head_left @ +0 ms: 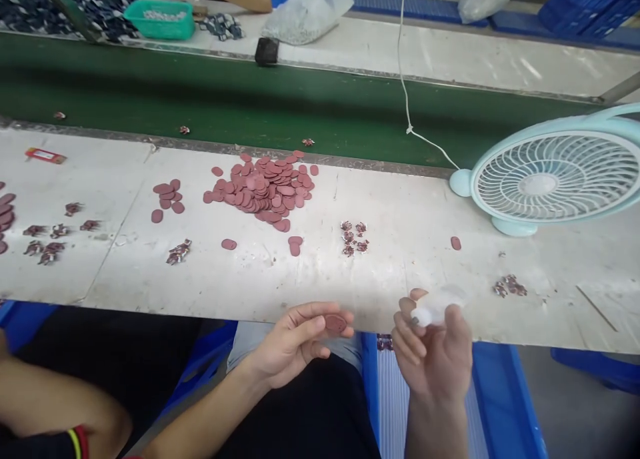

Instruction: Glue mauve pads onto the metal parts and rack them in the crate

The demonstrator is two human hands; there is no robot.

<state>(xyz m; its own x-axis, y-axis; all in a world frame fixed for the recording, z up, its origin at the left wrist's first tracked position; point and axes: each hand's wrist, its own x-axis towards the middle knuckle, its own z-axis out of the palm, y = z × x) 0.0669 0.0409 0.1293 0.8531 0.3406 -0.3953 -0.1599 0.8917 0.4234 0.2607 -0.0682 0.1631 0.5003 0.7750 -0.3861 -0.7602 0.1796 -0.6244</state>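
My left hand [295, 344] is near the table's front edge, its thumb and fingers pinching a flat reddish-brown oval piece [335, 323]. To its right, my right hand [435, 352] is raised with its fingers curled around a whitish, partly see-through object [440, 303] that is blurred by motion. The hands are apart. Beyond them on the white table [380, 285] lie a small cluster of shiny brown and silver pieces [354, 237] and a large pile of reddish ovals [265, 187].
A light blue fan [555, 175] stands at the right, its white cord [406, 99] running upward. A green belt [215, 105] crosses behind the table. Blue trays [507, 395] are below the front edge. Another person's arm [65, 392] is at lower left; more arms show at the top.
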